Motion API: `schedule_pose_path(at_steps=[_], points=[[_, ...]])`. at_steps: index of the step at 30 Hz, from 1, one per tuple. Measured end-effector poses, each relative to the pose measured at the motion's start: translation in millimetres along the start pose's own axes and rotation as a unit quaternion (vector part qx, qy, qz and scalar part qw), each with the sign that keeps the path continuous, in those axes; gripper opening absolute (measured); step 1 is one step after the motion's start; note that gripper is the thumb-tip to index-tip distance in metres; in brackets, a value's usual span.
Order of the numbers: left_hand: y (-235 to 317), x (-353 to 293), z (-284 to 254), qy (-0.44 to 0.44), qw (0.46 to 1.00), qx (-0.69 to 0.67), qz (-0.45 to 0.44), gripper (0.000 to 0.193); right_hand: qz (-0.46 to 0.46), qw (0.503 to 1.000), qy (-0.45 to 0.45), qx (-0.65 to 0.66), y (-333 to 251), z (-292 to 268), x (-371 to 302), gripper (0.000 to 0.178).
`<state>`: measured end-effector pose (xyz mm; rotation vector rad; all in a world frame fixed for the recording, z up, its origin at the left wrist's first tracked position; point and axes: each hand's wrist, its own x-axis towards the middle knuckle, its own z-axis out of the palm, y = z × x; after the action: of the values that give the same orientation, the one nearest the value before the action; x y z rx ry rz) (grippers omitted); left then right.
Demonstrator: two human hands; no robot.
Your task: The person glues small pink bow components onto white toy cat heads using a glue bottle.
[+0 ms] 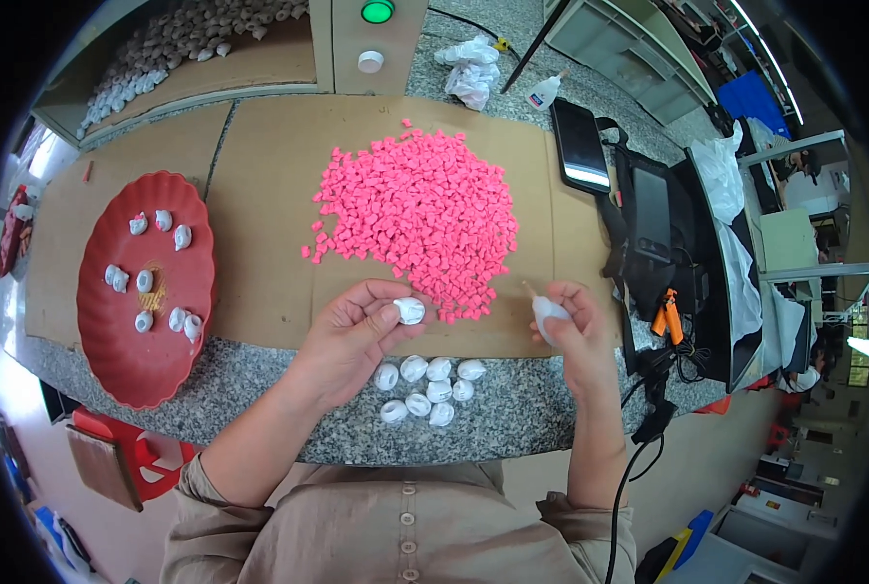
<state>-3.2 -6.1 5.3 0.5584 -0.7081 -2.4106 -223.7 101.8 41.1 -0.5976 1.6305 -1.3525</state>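
Between the thumb and fingers of my left hand is a small white rounded piece, held at the near edge of a pile of small pink pieces. My right hand grips a small white squeeze bottle, its thin tip pointing up and left, apart from the white piece. Below my left hand, several similar white pieces lie in a cluster on the speckled stone tabletop. A red scalloped tray at the left carries several more, some showing a dark opening.
Brown cardboard covers much of the tabletop. A black phone lies at the right, beside a black bag, cables and orange-handled tool. Another small bottle and a crumpled plastic bag lie at the back. A cabinet with a green light stands far left.
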Motion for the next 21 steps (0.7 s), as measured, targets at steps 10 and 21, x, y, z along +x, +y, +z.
schedule_pose_path(at_steps=[10,21], points=[[1,0,3,-0.001,1.0,0.003,-0.003,0.017,-0.242,0.916,-0.108,-0.302,1,14,26,0.014],[2,0,1,-0.008,1.0,-0.001,-0.006,0.017,-0.205,0.864,-0.2,-0.414,-11,21,33,0.017]])
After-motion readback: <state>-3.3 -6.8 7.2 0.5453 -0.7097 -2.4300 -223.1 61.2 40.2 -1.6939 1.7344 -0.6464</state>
